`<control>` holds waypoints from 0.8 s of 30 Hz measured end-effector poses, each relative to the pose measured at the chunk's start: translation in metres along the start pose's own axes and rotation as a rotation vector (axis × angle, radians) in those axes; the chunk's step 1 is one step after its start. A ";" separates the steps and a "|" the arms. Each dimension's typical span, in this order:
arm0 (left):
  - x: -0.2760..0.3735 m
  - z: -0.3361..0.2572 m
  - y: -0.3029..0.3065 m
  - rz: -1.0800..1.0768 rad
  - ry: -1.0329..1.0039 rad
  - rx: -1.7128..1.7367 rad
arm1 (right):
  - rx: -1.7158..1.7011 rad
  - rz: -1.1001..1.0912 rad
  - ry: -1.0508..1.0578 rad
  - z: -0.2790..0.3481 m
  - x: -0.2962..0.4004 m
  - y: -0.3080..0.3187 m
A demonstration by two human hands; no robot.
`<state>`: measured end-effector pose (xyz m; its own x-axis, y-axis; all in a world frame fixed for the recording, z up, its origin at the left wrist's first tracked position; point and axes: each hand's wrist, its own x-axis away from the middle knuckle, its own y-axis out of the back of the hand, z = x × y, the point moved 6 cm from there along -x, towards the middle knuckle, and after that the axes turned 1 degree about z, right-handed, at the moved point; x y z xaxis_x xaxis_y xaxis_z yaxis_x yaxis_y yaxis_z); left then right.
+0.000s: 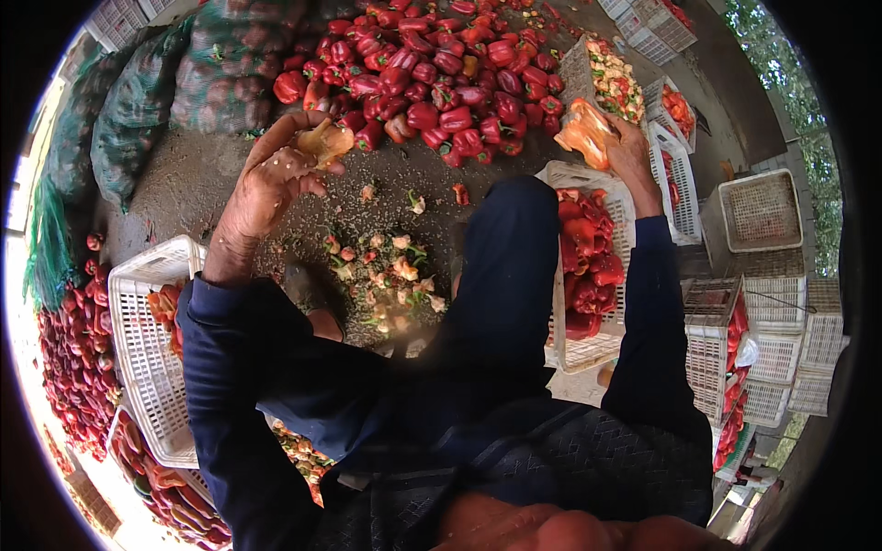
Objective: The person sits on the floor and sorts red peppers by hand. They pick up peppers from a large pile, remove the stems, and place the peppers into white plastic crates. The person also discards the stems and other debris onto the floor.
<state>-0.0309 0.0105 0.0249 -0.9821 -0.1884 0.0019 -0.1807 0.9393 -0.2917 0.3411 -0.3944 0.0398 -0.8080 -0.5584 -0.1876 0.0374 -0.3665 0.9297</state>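
My left hand (272,169), with seeds stuck to its skin, holds a pale orange piece of bell pepper (329,143) between thumb and fingers. Whether it is a core or a wall piece I cannot tell. On the other side, my right hand (632,155) grips an opened orange-red bell pepper (586,134), its pale inside showing. Below that hand stands a white plastic crate (594,358) with opened red peppers (586,255) in it. Between my feet, cut-out pepper cores (403,268) and scattered seeds lie on the floor. Beyond them rises a heap of whole red bell peppers (441,76).
A white crate (151,358) with some orange-red pepper pieces stands by my left arm. Filled green mesh sacks (227,69) stand at the far left. A crate of cores and scraps (575,69) lies beyond my right hand. Stacked crates (775,344) line the right side.
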 end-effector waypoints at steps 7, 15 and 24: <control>0.007 -0.016 -0.007 0.245 -0.168 0.103 | -0.353 0.184 -0.222 -0.027 0.071 0.002; -0.004 0.001 -0.004 0.066 -0.092 -0.212 | -0.937 0.434 0.526 0.303 0.035 -0.076; 0.004 0.025 0.015 -0.088 -0.151 -0.369 | -1.019 0.033 0.570 0.362 0.045 -0.152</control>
<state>-0.0359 0.0165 -0.0037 -0.9481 -0.2871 -0.1366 -0.2979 0.9523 0.0661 0.0868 -0.0946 0.0047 -0.4265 -0.7374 -0.5238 0.7175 -0.6284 0.3005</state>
